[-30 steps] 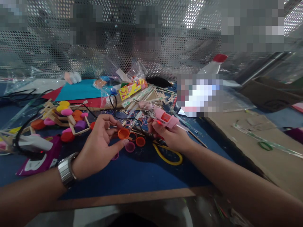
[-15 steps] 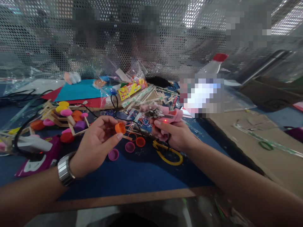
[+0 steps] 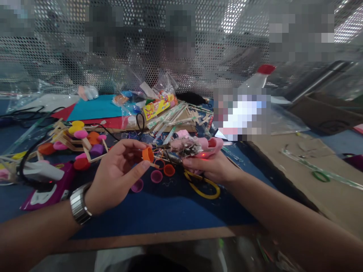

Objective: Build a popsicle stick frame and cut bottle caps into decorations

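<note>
Between the thumb and fingers of my left hand (image 3: 120, 172) is an orange bottle cap (image 3: 148, 155), its open side turned to the right. A thin wooden stick (image 3: 154, 165) shows just under it. My right hand (image 3: 214, 166) is wrapped round a pink glue gun (image 3: 195, 146) with a glowing red light. The gun's grimy nozzle end points left at the cap; whether the tip touches it I cannot tell. Below lie two purple caps (image 3: 156, 176) and an orange-red cap (image 3: 169, 170) on the blue table. Yellow-handled scissors (image 3: 208, 190) lie under my right hand.
Left stands a stick structure with coloured caps (image 3: 85, 141), beside a purple-and-white glue gun (image 3: 48, 187) and black cables. Behind are coloured sheets (image 3: 99, 107), a yellow box (image 3: 160, 107) and loose sticks. A red-capped bottle (image 3: 258, 81) and cardboard (image 3: 295, 166) are on the right.
The pink glue gun has turned and swung toward the left, bringing its nozzle up to the orange cap. My left hand with the cap has shifted slightly right.
</note>
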### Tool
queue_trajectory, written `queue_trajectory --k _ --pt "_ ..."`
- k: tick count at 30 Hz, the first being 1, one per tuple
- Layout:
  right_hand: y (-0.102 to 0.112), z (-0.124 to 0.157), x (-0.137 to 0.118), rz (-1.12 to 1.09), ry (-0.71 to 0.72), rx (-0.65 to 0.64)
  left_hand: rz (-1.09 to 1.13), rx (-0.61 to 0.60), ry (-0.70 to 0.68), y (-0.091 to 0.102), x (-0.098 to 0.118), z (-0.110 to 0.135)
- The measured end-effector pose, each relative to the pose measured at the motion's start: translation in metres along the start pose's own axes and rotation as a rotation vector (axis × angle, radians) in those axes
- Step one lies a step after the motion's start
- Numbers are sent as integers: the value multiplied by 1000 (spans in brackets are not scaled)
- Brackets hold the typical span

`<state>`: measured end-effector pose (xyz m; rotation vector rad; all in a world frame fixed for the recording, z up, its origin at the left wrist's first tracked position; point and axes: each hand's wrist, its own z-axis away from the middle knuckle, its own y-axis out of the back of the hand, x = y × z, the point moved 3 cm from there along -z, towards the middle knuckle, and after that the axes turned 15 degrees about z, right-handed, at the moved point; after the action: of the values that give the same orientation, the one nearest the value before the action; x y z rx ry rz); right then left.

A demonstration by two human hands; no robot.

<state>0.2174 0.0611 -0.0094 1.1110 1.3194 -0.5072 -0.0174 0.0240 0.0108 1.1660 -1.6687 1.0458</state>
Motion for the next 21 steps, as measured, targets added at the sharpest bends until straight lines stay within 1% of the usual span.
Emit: queue_trajectory --k 3,6,12,16,21 --pt "-2 -2 -6 5 98 -13 -23 0 -34 -1 2 1" --pt "-5 -3 -10 8 126 -47 -35 -10 -64 -2 3 2" --pt "-8 -3 -6 -12 104 -45 -26 -25 -100 -3 4 4" --pt "-9 -4 -6 -40 126 -58 -22 -48 -105 -4 5 4" --pt "-7 -3 -3 2 110 -49 -18 -51 -112 -4 5 4"
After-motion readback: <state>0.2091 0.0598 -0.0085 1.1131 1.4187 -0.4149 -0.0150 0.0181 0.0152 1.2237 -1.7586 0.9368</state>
